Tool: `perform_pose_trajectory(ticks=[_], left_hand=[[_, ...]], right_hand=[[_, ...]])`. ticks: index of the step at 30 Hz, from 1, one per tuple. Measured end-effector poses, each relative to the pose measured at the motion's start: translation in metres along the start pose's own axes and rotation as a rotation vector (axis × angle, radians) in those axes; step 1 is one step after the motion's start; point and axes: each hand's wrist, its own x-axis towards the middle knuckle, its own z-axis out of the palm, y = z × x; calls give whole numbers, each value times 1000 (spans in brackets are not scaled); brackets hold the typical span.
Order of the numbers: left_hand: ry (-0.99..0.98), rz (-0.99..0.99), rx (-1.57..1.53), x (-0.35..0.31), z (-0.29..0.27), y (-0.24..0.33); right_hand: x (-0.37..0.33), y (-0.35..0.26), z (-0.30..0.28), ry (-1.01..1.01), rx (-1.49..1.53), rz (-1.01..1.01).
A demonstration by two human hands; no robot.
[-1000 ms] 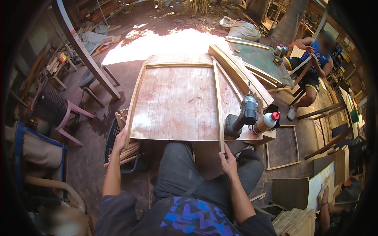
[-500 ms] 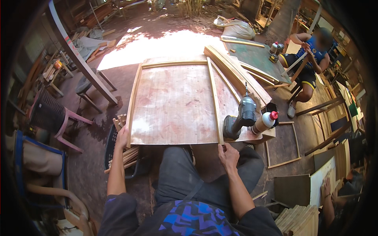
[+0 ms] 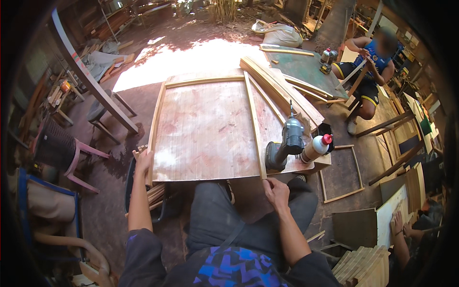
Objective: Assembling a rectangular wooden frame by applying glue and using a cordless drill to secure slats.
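Table (image 3: 205, 136) before sunlit ground (image 3: 191, 60)
Left hand (image 3: 144, 163) clamped on the left strip (image 3: 157, 125), right hand (image 3: 277, 192) on the right strip (image 3: 254, 125)'s end; dark basket (image 3: 130, 184) holds sticks (image 3: 156, 193).

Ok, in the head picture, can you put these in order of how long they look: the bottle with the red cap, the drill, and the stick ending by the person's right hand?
Longest to shortest:
1. Stick
2. Drill, counting its bit
3. Bottle

workshop, wooden strips (image 3: 254, 123), drill (image 3: 292, 136), seemingly lumber (image 3: 121, 20) behind
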Motion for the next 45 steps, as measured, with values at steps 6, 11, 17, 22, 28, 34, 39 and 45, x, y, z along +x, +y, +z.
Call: perform_pose_trajectory(ticks=[6, 11, 17, 22, 28, 34, 39, 45], left_hand=[[225, -1, 362, 24, 20, 28], [296, -6, 471, 6, 24, 48], [297, -161, 408, -12, 22, 74], [253, -97, 467, 4, 22, 51], [158, -42, 184, 67, 34, -14], [247, -85, 233, 87, 41, -36], [161, -132, 171, 77, 37, -24], [202, -104, 134, 81, 37, -26]], right_hand=[[-27, 106, -78, 157, -370, 118], [-41, 149, -108, 19, -479, 683], [-22, 143, -117, -71, -559, 955], [-24, 140, -130, -83, -560, 850], [-40, 128, -129, 28, -482, 856], [-54, 114, -127, -51, -496, 931], [-66, 121, -134, -17, -452, 846], [-91, 147, -129, 293, -354, 585]])
